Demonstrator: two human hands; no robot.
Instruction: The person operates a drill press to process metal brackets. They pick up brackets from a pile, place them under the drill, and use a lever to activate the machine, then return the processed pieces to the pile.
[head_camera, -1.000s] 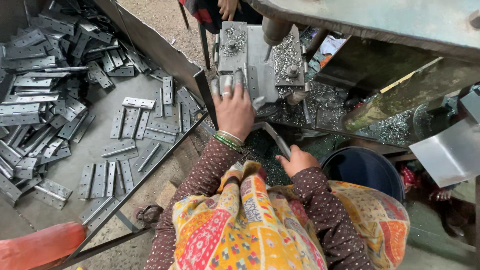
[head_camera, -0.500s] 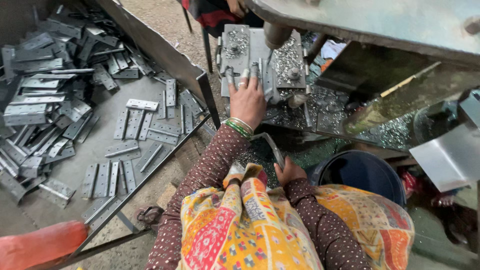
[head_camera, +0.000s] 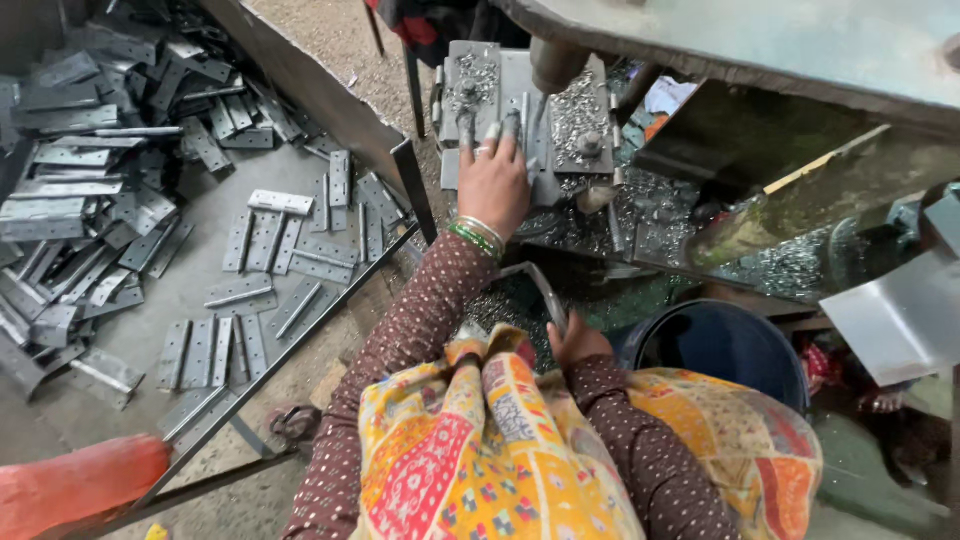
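My left hand (head_camera: 492, 180) reaches forward onto the grey die block (head_camera: 560, 110) of a press, fingers stretched flat and apart on the metal. I cannot tell whether a piece lies under the fingertips. Green and gold bangles sit at that wrist. My right hand (head_camera: 575, 342) stays close to my lap, closed around a thin grey metal strip (head_camera: 545, 292) that points up and to the left. Both arms wear brown dotted sleeves, and a yellow patterned cloth (head_camera: 520, 450) covers my lap.
Several grey hinge plates (head_camera: 270, 240) lie spread in a metal tray (head_camera: 330, 90) to the left, piled deeper at the far left. A dark blue bucket (head_camera: 725, 350) stands at my right. Shiny metal chips (head_camera: 790, 265) litter the press bed. An orange object (head_camera: 75, 485) lies bottom left.
My left hand has slid forward from the near edge of the die block onto its middle. My right hand with the strip has stayed near my lap.
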